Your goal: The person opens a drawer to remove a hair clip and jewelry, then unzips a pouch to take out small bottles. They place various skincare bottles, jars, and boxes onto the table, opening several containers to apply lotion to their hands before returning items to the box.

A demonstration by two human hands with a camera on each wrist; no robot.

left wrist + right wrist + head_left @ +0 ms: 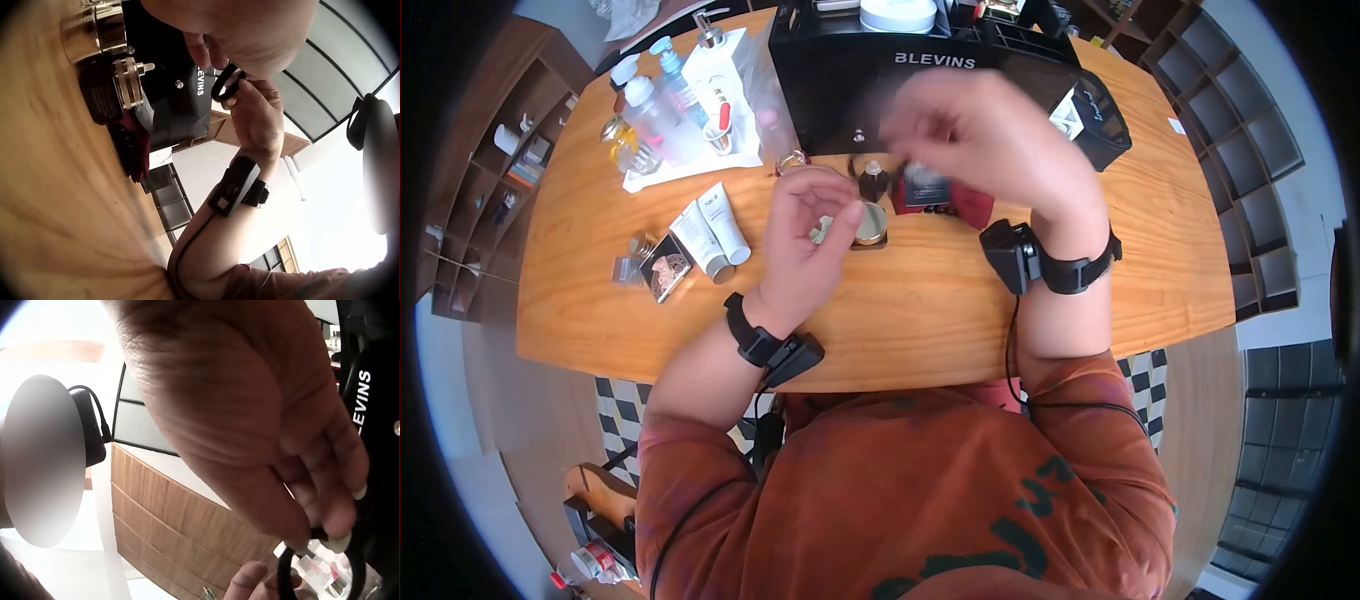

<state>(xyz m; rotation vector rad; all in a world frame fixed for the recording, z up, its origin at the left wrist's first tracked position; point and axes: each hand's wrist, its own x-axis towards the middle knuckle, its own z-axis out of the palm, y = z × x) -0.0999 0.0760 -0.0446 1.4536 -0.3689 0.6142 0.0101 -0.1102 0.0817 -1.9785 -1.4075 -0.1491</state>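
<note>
My right hand [990, 130], blurred, is raised in front of the black BLEVINS case [820, 90]. Its thumb and fingertips pinch a black ring-shaped band [284, 575], whose loop also shows in the left wrist view [219, 87]. Lower and to the left, my left hand [805, 235] is held over the table with its fingers loosely bent and nothing visible in them. The left fingertips [247, 578] come close to the band in the right wrist view. Beneath the hands stand a small dark bottle [873, 182], a round gold-rimmed jar [870, 225] and a red cloth-like item [972, 207].
A white tray [690, 172] with several pump bottles stands at the back left. Two white tubes [710, 230] and a small picture box [666, 268] lie on the wooden table [940, 330] nearby. A black basket [1105, 125] sits to the right of the case.
</note>
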